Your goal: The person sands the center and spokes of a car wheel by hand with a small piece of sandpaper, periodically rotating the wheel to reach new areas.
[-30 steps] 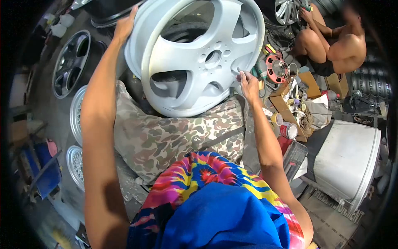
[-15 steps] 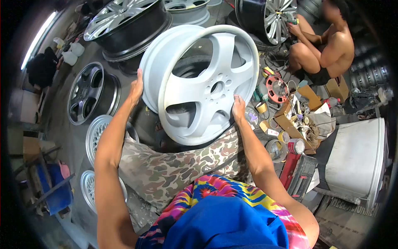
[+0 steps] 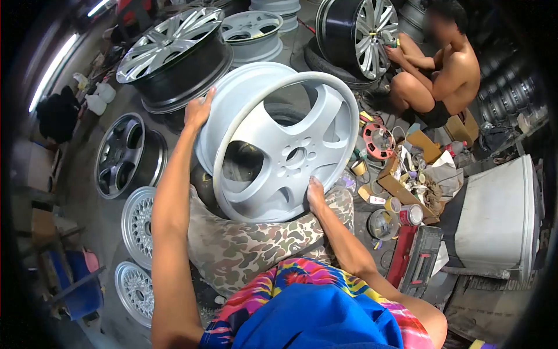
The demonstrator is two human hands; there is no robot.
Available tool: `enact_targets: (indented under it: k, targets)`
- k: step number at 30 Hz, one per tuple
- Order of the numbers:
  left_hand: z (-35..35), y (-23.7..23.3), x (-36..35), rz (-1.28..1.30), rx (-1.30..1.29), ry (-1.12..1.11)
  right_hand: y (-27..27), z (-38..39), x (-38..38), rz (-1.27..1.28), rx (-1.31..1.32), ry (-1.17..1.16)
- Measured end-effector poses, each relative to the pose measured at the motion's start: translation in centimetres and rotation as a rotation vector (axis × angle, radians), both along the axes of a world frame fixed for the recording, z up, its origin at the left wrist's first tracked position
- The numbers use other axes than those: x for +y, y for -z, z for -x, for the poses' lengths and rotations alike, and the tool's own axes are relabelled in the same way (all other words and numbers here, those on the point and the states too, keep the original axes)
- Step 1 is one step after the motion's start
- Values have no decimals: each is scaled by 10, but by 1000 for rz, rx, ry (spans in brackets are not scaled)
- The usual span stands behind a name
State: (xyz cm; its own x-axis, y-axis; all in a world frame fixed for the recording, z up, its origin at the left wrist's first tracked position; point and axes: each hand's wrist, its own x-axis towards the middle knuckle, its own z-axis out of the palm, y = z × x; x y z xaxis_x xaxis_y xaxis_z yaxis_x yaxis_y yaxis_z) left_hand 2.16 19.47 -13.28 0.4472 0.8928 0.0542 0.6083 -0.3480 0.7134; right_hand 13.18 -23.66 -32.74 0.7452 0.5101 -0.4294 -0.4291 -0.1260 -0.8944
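A pale grey five-spoke wheel rim [image 3: 276, 142] stands tilted in front of me, its face turned toward me and to the right. My left hand [image 3: 199, 109] grips its back barrel edge at the upper left. Low on the face, my right hand [image 3: 315, 193] holds the rim near a spoke opening, with the thumb on the front and the other fingers hidden. My camouflage-clad leg [image 3: 256, 247] lies right below the rim's lower edge. Behind the rim, a dark tyre shows through the spoke openings.
A black-and-silver wheel [image 3: 174, 64] stands beyond my left hand, and a dark wheel [image 3: 122, 154] and mesh rims [image 3: 139, 227] lie left. At right are a cluttered cardboard box [image 3: 401, 186], a red toolbox [image 3: 407, 256] and a white bin [image 3: 494, 215]. Another person [image 3: 442, 70] crouches by a wheel [image 3: 372, 41].
The rim has come lower and slightly left, turning a little in my hands. My left hand has shifted up along its edge; my right hand has moved down and left.
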Motion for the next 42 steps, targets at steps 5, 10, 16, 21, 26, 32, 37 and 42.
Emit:
enact_targets:
  k: [5, 10, 16, 21, 26, 32, 37, 42]
  targets:
    - [6, -69, -52, -252, -64, 29, 33, -6, -7, 37, -241, -22]
    - [-14, -167, -168, -239, -418, 513, 33, -6, -8, -78, -184, -100]
    - [-38, -150, -209, -745, 90, 489, -31, -3, -27, 46, -349, 19]
    - [-50, -146, -182, -759, 80, 450, -123, -27, -48, 177, -999, -156]
    - [-51, -148, -148, -622, 117, 390, -170, -54, -14, 112, -1404, -397]
    - [-51, -148, -140, -622, 132, 311, -175, -78, 33, 354, -1654, -811]
    - [-48, -152, -143, -597, 155, 286, -188, -81, 35, 392, -1773, -922]
    - [-41, -161, -154, -558, -18, 304, -187, -86, 36, 331, -1879, -921]
